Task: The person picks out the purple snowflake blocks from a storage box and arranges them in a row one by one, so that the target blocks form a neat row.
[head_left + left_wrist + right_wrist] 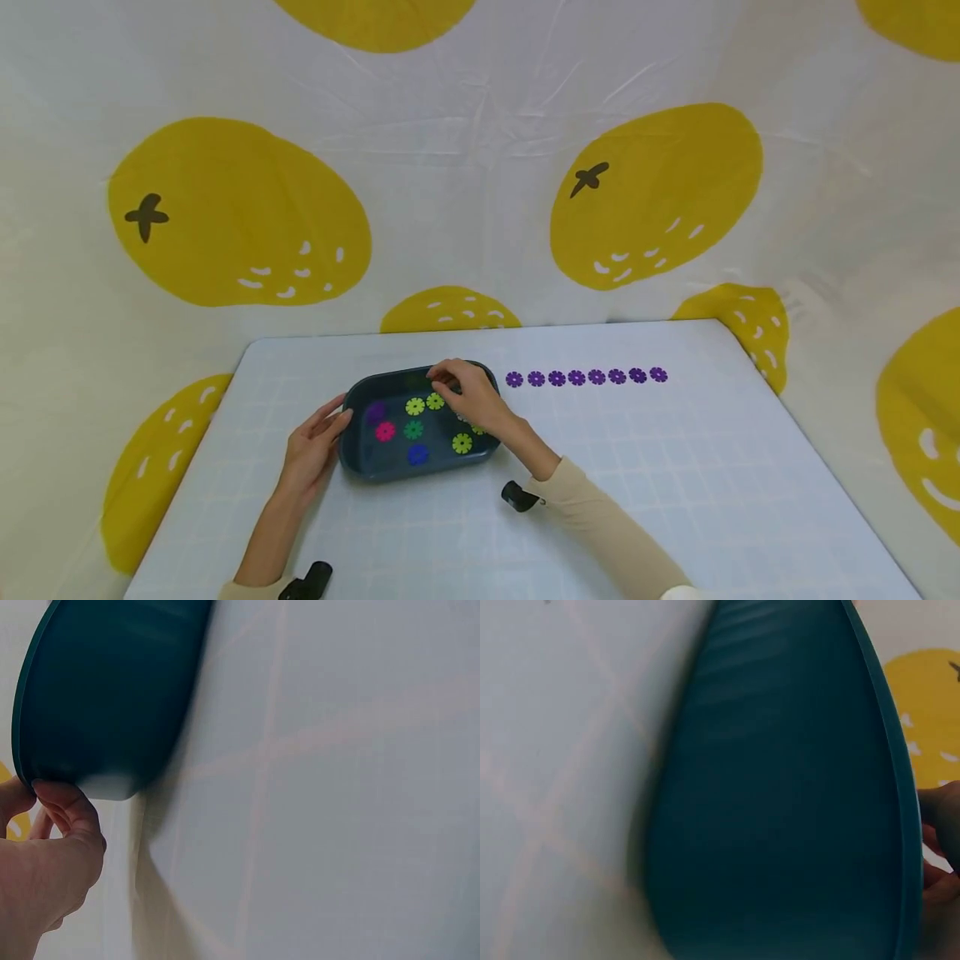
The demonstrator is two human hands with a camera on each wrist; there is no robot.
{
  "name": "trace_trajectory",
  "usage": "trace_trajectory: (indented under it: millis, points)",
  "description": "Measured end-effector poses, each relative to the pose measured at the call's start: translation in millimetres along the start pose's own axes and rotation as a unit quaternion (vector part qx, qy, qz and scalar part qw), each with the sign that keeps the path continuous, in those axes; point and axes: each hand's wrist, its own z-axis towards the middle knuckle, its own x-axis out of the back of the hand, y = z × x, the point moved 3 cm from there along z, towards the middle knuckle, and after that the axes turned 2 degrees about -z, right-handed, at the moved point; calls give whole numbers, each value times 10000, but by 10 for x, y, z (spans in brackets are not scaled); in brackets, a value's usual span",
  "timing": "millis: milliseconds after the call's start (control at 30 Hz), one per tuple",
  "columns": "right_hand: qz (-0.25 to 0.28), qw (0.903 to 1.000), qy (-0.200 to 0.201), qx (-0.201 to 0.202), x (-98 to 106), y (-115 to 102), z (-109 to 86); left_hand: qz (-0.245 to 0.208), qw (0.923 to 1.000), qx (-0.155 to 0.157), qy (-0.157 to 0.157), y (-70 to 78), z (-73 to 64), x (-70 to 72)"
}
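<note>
A dark teal tray (375, 467) holds several small flower-shaped discs. At its left end my left hand (309, 450) grips the rim, thumb on top and fingers along the outside; the left wrist view shows this hand (56, 859) at the tray wall (112, 697). My right hand (468, 396) is over the tray's far right part, fingers bent downward, with no disc showing between them. Below its fingertips lie yellow-green discs (415, 407). Purple (375, 412), pink (385, 431), green (413, 429) and blue (417, 454) discs lie farther left. The right hand covers part of the tray's contents.
A straight row of several purple flower discs (576, 377) lies on the white table (637, 483), right of the tray. Behind the table hangs a white cloth with yellow fruit prints (240, 212). Dark wrist cameras (517, 497) sit at both sleeves.
</note>
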Motion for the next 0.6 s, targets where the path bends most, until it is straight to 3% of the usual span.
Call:
trace_trajectory:
  millis: [600]
  points:
    - [-137,9990,-385,158,-495,-117,206,41,10000,19,0,-1,0,-13]
